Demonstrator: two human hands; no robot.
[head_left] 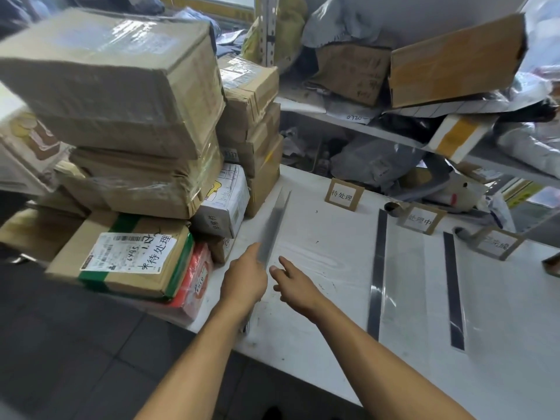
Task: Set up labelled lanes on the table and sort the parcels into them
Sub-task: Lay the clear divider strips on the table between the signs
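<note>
Taped parcels (121,122) pile high along the table's (333,344) left edge. Two dark tape strips (377,274) and three label cards (344,194) mark lanes. The left hand (244,278) pinches another grey strip (274,225); the right hand (295,284) rests beside it, fingers loose.

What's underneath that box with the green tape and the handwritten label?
Under the green-taped box lies a red parcel, its edge sticking out on the table. The rest of it is covered.
</note>
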